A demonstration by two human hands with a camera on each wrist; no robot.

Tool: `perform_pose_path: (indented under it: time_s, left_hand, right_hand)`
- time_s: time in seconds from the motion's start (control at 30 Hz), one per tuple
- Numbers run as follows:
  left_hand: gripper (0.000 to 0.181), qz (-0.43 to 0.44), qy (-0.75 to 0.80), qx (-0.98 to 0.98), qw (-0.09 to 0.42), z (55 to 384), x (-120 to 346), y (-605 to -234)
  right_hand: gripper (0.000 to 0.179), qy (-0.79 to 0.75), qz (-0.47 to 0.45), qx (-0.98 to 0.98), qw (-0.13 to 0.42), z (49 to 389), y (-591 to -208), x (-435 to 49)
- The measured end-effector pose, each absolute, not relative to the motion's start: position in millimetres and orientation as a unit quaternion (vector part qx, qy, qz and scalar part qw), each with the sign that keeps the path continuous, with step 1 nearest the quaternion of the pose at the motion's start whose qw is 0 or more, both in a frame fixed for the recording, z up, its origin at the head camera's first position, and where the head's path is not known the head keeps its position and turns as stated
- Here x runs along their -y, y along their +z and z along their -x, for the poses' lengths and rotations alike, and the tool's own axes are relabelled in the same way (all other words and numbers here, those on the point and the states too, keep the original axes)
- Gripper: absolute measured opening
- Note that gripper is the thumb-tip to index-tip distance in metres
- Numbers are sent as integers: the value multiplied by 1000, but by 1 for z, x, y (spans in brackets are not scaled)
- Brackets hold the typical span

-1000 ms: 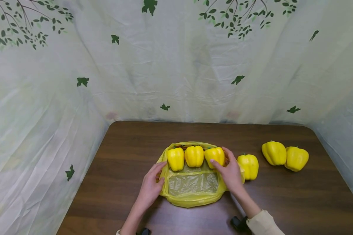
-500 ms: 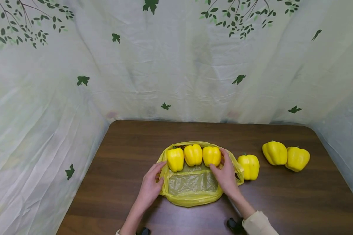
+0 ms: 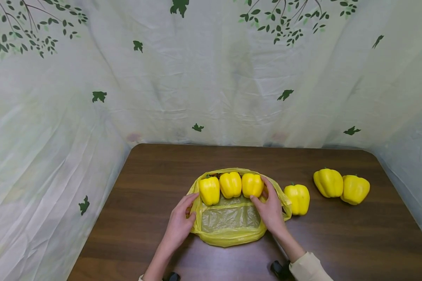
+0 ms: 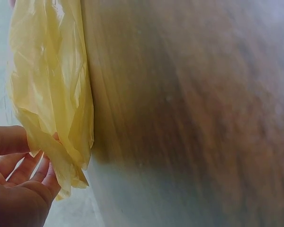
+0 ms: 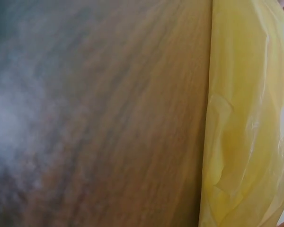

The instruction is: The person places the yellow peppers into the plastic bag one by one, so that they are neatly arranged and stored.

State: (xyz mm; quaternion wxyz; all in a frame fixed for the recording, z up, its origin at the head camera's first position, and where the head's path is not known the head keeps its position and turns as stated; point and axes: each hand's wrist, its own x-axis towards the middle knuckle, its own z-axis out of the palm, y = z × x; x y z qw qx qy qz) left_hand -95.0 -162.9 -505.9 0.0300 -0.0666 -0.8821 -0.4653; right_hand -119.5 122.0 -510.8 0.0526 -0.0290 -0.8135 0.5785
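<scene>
A yellow plastic bag point(image 3: 228, 239) lies spread with its mouth facing up on the table. Inside it, along the far side, three yellow bell peppers sit in a row: the left pepper point(image 3: 209, 191), the middle pepper point(image 3: 230, 185) and the right pepper point(image 3: 252, 185). My right hand point(image 3: 271, 210) holds the right pepper at its right side, thumb near its base. At the bag's left rim, my left hand point(image 3: 178, 221) grips the plastic; the left wrist view shows its fingers point(image 4: 41, 168) around a fold. The right wrist view mostly shows the bag's side point(image 5: 246, 118).
Just right of the bag stands another yellow bell pepper point(image 3: 297, 200). Farther right, two more, a left one point(image 3: 328, 183) and a right one point(image 3: 355, 190), touch each other. A leaf-patterned curtain point(image 3: 211, 78) hangs behind the brown table point(image 3: 154, 171).
My right hand has shifted slightly left with the right pepper, which now stands straighter and closer to the middle one. My left hand stays at the rim.
</scene>
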Motion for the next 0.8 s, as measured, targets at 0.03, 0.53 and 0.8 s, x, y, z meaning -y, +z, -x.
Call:
perform_pose_path:
  time_s: [0.03, 0.53, 0.8]
  left_hand:
    - [58, 67, -465, 882, 31, 95, 163, -506]
    - [58, 66, -462, 884, 35, 93, 164, -505]
    - [58, 64, -467, 882, 31, 94, 164, -505]
  right_hand:
    - [71, 579, 29, 813, 54, 120, -511, -122]
    - [64, 575, 60, 815, 35, 114, -504, -125]
    - [56, 607, 46, 792, 48, 103, -496, -129]
